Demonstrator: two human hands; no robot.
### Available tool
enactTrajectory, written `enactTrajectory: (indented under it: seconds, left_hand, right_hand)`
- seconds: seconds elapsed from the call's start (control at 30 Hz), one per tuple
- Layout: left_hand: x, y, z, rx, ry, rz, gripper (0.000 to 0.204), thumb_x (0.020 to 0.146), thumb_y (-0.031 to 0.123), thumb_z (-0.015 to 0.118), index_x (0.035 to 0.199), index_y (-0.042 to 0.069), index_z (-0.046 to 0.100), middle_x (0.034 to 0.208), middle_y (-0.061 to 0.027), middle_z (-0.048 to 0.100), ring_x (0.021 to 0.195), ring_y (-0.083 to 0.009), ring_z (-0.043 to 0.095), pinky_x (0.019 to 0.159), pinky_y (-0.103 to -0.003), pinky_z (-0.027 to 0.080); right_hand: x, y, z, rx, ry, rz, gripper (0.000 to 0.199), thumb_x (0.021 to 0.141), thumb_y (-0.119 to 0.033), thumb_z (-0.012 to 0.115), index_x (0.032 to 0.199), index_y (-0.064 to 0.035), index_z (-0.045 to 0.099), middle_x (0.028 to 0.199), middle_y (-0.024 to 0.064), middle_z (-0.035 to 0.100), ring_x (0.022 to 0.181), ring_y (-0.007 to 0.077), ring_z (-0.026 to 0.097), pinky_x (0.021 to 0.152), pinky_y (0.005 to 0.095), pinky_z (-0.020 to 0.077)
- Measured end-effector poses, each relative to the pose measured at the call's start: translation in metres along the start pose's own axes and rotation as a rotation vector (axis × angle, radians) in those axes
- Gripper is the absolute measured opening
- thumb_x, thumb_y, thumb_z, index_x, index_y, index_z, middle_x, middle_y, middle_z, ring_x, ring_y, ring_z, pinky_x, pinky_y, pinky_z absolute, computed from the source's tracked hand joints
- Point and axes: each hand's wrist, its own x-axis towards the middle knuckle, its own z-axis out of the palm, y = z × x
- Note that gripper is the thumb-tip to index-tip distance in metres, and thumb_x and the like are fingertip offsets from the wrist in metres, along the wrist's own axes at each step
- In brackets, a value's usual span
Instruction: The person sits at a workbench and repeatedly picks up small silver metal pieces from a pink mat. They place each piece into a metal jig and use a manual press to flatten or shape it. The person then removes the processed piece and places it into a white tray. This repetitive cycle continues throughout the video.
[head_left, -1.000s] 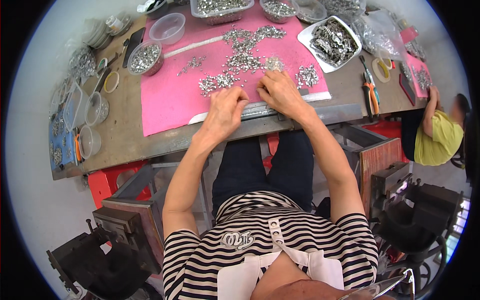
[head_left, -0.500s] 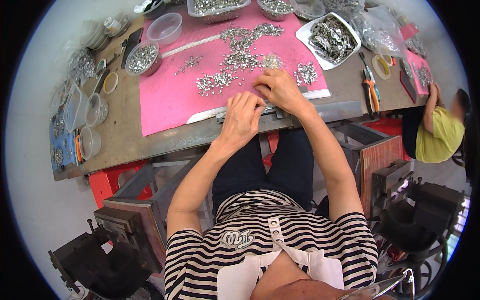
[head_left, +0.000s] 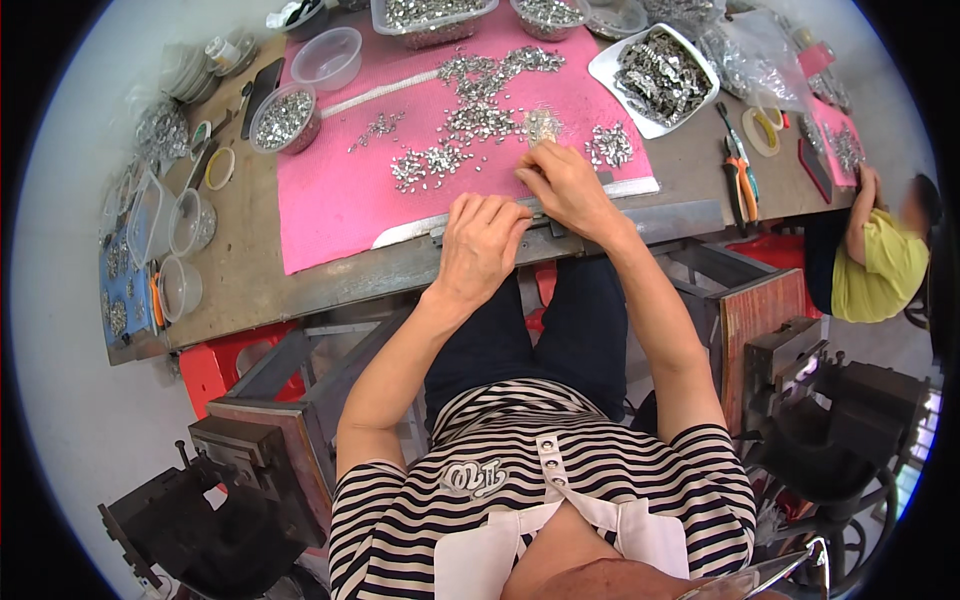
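Note:
Both hands work close together at the near edge of a pink mat [head_left: 330, 205]. My left hand [head_left: 478, 245] has its fingers bent and drawn together over a narrow metal fixture [head_left: 560, 240] along the table edge; anything in its fingertips is too small to make out. Just right of it, my right hand [head_left: 572, 192] has thumb and fingers curled toward each other, their tips low over the mat, and what they pinch is hidden. Beyond the hands lie loose small shiny metal pieces [head_left: 485, 122], with smaller heaps to the left [head_left: 425, 165] and right [head_left: 609, 147].
A white tray [head_left: 600, 68] of dark metal parts stands at the far right, near orange-handled pliers [head_left: 742, 185]. Round clear tubs [head_left: 312, 130] and an empty bowl [head_left: 328, 58] sit on the left. A person in a yellow shirt [head_left: 880, 270] sits farther right.
My right hand has shifted slightly right and toward me. The left hand's fingers have turned slightly and dipped nearer the table edge. The heaps look the same.

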Motion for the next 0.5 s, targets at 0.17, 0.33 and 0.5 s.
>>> enactTrajectory:
  seconds: [0.17, 0.33, 0.5]
  left_hand:
    - [-0.007, 0.005, -0.010, -0.005, 0.059, -0.075, 0.043, 0.085, 0.006, 0.076, 0.126, 0.004, 0.064, 0.106, -0.0134, 0.068, 0.098, -0.0315, 0.062, 0.093, -0.043, 0.045]
    - [-0.018, 0.005, -0.002, -0.017, 0.085, -0.159, 0.056, 0.082, 0.002, 0.078, 0.135, 0.005, 0.059, 0.108, -0.0137, 0.068, 0.101, -0.0326, 0.063, 0.091, -0.043, 0.047]
    - [-0.018, 0.005, -0.001, -0.040, 0.081, -0.173, 0.057, 0.082, 0.001, 0.077, 0.136, 0.004, 0.057, 0.108, -0.0143, 0.067, 0.101, -0.0332, 0.062, 0.091, -0.044, 0.047]
  right_hand:
    - [-0.035, -0.018, -0.012, 0.181, -0.012, 0.106, 0.009, 0.090, -0.005, 0.072, 0.095, -0.0005, 0.067, 0.091, 0.0120, 0.065, 0.083, 0.0294, 0.062, 0.075, 0.0388, 0.0488]
    - [-0.043, -0.029, -0.006, 0.090, 0.063, -0.015, 0.009, 0.087, -0.001, 0.073, 0.094, -0.0007, 0.068, 0.094, 0.0100, 0.065, 0.086, 0.0285, 0.062, 0.076, 0.0392, 0.0492]
    - [-0.044, -0.030, -0.003, 0.036, 0.081, -0.045, 0.010, 0.085, -0.001, 0.074, 0.094, -0.0018, 0.069, 0.094, 0.0103, 0.065, 0.086, 0.0292, 0.062, 0.075, 0.0400, 0.0494]
